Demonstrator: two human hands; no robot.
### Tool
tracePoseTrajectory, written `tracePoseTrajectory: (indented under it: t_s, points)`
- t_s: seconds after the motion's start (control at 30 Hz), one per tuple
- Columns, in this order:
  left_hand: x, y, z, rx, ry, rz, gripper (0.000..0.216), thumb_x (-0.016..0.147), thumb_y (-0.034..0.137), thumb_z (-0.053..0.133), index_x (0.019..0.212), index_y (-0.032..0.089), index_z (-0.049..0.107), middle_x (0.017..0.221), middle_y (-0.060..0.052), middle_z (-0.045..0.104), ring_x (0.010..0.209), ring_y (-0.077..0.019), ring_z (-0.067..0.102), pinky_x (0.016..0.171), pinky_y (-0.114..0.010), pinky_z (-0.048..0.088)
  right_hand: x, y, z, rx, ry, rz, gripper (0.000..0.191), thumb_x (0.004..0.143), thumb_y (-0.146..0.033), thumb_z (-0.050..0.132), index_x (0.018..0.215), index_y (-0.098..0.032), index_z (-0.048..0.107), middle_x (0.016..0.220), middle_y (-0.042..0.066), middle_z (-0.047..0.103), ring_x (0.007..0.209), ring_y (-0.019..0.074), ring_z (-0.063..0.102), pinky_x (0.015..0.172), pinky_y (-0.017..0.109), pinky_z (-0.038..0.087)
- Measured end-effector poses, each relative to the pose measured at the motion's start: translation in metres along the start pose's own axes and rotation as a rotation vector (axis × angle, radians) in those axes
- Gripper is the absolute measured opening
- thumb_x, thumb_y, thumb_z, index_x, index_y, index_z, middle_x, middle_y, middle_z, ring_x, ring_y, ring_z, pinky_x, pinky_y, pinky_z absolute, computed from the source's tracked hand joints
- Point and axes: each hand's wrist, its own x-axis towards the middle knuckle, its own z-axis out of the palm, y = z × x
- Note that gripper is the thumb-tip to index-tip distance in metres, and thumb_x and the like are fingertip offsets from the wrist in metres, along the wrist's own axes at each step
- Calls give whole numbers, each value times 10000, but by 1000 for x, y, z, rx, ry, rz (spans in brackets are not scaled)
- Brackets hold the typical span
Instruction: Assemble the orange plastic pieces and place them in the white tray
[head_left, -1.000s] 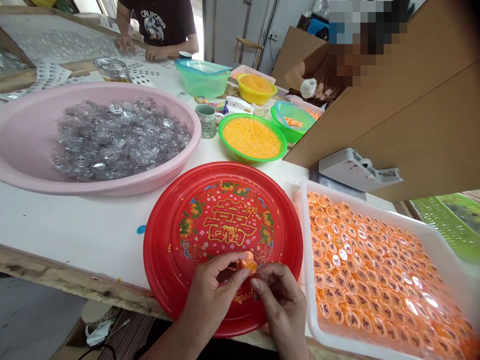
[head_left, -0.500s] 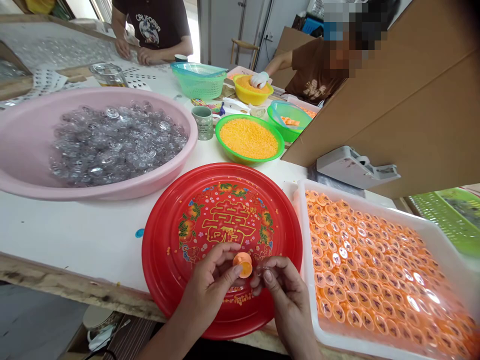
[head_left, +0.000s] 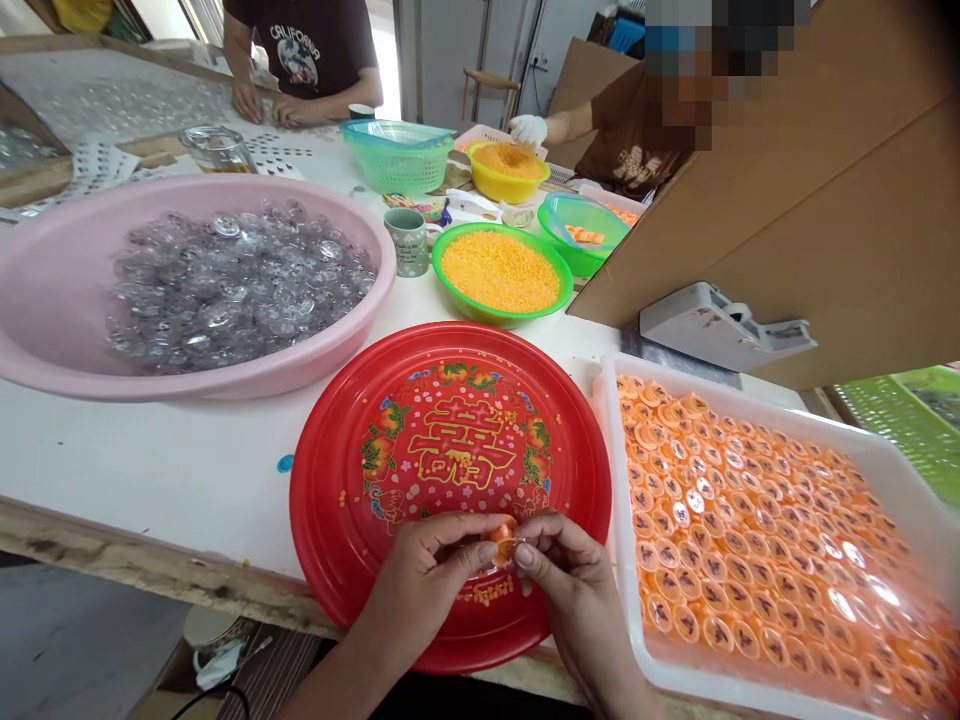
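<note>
My left hand (head_left: 429, 575) and my right hand (head_left: 571, 582) meet over the near part of a red round tray (head_left: 360, 520) with a gold character printed on it. Between their fingertips sits a small orange cap (head_left: 502, 540), pinched from both sides. My right fingers also press a small clear piece against it, which is hard to make out. A few yellow grains lie on the tray under my hands.
A pink basin (head_left: 45, 300) of clear plastic shells stands at the left. A green bowl (head_left: 501, 272) of yellow grains is behind the tray. A white tray (head_left: 757, 410) of finished orange pieces lies at the right. Two other people work at the far end, by cardboard (head_left: 825, 200).
My two hands have come together; the orange cap, held apart in my left fingers half a second ago, is now pinched between both hands. The gloved person's hand has lifted from the yellow bowl.
</note>
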Motion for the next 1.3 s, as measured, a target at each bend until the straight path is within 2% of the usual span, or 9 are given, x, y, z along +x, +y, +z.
tracePoseTrajectory:
  t_s: [0.1, 0.2, 0.33, 0.53, 0.73, 0.9, 1.07, 1.17, 1.3]
  points:
    - [1, 1, 2, 125, 16, 125, 215, 774, 182, 655, 926, 281, 771, 914, -10, 778, 859, -195, 730, 789, -279, 603, 0, -3, -1, -143, -4, -69, 92, 758, -279, 769, 771, -199, 724, 674, -6, 617, 599, 107, 549, 571, 212, 473]
    - [2, 1, 5, 169, 16, 191, 236, 790, 172, 621, 936, 282, 769, 938, -19, 775, 872, -196, 731, 796, -285, 606, -1, -6, 2, -210, 9, -117, 71, 754, -276, 770, 785, -216, 746, 714, 3, 616, 602, 116, 562, 546, 219, 479]
    - [1, -3, 6, 111, 3, 151, 273, 812, 155, 573, 967, 277, 762, 985, -24, 767, 871, -187, 732, 770, -281, 617, -3, -5, 3, -242, 50, -110, 81, 758, -283, 767, 809, -221, 755, 741, 8, 638, 594, 118, 584, 565, 234, 507]
    - [1, -7, 7, 60, 67, 130, 268, 776, 122, 599, 919, 274, 768, 887, -5, 778, 794, -176, 740, 708, -270, 631, -3, 1, 2, -177, 52, -35, 144, 749, -305, 776, 783, -189, 698, 641, -7, 644, 530, 121, 585, 528, 234, 503]
    - [-1, -7, 12, 226, 133, 388, 324, 806, 63, 582, 980, 276, 755, 941, -10, 774, 846, -160, 735, 759, -227, 613, -6, -1, 10, -117, 115, -22, 163, 753, -309, 769, 773, -180, 670, 605, -11, 633, 531, 122, 570, 543, 243, 496]
    - [-3, -12, 13, 319, 123, 492, 385, 742, 47, 701, 1053, 272, 731, 988, -12, 768, 870, -164, 732, 808, -212, 596, -8, -1, 11, -93, 142, -20, 179, 739, -308, 780, 745, -177, 659, 608, -13, 625, 523, 119, 569, 528, 235, 493]
    - [-6, -13, 15, 427, 163, 590, 413, 733, -2, 690, 1059, 248, 728, 1016, -22, 763, 892, -155, 726, 851, -186, 572, -10, 3, 7, -265, 121, -137, 132, 765, -273, 754, 755, -186, 656, 686, -5, 617, 577, 130, 601, 544, 235, 519]
    - [-7, -13, 16, 417, 160, 525, 358, 749, 10, 671, 1012, 247, 724, 993, -9, 765, 887, -153, 725, 854, -202, 578, -11, 5, 6, -349, 126, -177, 126, 784, -273, 735, 756, -185, 648, 688, 6, 622, 599, 142, 612, 558, 244, 529]
    - [-8, -13, 17, 173, 164, 278, 371, 750, 41, 660, 1059, 247, 652, 995, -2, 756, 884, -163, 728, 791, -225, 608, -9, 3, 7, -241, 129, -144, 197, 774, -268, 749, 913, -200, 627, 713, 0, 618, 607, 140, 602, 565, 249, 537]
